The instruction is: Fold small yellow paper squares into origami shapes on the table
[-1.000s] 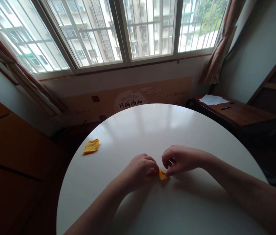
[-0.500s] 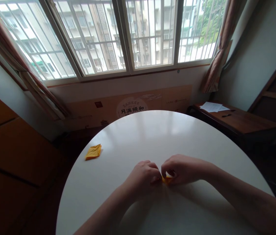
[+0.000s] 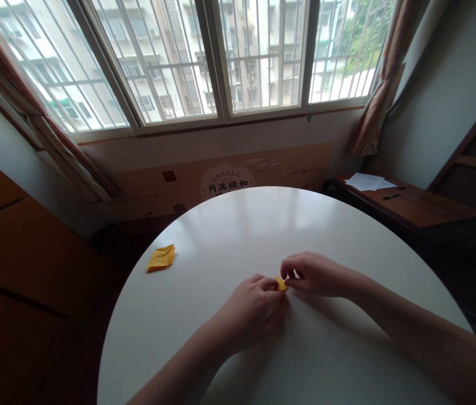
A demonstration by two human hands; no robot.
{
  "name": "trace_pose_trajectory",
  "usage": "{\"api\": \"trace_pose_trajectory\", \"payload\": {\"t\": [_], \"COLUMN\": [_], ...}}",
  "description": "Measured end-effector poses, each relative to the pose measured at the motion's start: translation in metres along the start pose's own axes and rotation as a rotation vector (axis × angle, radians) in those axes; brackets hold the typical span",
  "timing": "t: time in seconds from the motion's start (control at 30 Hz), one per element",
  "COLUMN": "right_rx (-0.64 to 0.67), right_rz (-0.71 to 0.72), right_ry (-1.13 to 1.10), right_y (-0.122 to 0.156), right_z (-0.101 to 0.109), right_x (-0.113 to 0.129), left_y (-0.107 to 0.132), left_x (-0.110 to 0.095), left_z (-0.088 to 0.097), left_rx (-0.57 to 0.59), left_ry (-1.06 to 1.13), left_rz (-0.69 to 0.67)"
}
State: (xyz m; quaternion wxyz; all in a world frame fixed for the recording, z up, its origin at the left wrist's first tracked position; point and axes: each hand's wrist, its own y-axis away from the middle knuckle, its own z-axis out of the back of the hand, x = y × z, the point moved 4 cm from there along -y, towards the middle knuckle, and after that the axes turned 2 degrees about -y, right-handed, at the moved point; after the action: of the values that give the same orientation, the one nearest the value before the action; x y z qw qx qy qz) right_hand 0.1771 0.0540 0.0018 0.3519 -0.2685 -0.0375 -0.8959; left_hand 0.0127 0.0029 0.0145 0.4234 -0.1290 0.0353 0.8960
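Observation:
A small piece of folded yellow paper (image 3: 281,285) lies low over the table, between my two hands, mostly covered by fingers. My left hand (image 3: 257,304) has its fingers closed on the paper's left side. From the right, the curled thumb and forefinger of my right hand (image 3: 311,274) meet at the paper's right edge, with a gap showing behind their tips. Apart from both hands, a larger folded yellow paper (image 3: 161,259), creased and roughly square, rests near the table's left edge.
A round white table (image 3: 241,230) holds both papers. Beyond its far edge are a printed cardboard panel (image 3: 187,183) and a barred window (image 3: 258,62). At the right stands a wooden side table (image 3: 435,205) with white sheets (image 3: 368,181) and a small dark object (image 3: 390,197).
The small yellow paper and my right hand have moved up, away from me. My left hand has turned, its fingers reaching over the paper. The larger yellow paper stays put.

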Motion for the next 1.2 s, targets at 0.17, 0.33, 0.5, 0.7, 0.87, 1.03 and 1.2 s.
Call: {"api": "trace_pose_trajectory", "payload": {"t": [0.17,0.33,0.5,0.7,0.87,1.03,1.2], "right_rx": [-0.004,-0.029,-0.045,-0.093,-0.121,-0.176,-0.216], "right_rz": [-0.091,-0.144,-0.192,-0.210,-0.200,-0.216,-0.243], "right_ry": [0.027,0.035,0.016,-0.027,-0.065,-0.065,-0.073], "right_y": [0.000,0.000,-0.002,-0.005,-0.008,-0.009,-0.010], "right_z": [0.000,-0.003,-0.008,-0.012,-0.013,-0.014,-0.016], "right_x": [-0.007,-0.004,-0.002,-0.005,-0.007,-0.009,-0.011], "left_y": [0.000,-0.001,-0.001,-0.001,0.000,0.000,-0.004], "left_x": [0.002,0.002,-0.002,-0.004,0.000,0.002,-0.002], "left_z": [-0.005,-0.006,-0.010,-0.010,-0.002,-0.003,-0.011], "left_rx": [0.004,0.021,0.010,-0.012,0.006,-0.017,-0.052], "left_ry": [-0.054,-0.081,-0.121,-0.105,-0.081,-0.138,-0.172], "left_rz": [0.073,0.106,0.112,0.131,0.065,0.082,0.126]}}
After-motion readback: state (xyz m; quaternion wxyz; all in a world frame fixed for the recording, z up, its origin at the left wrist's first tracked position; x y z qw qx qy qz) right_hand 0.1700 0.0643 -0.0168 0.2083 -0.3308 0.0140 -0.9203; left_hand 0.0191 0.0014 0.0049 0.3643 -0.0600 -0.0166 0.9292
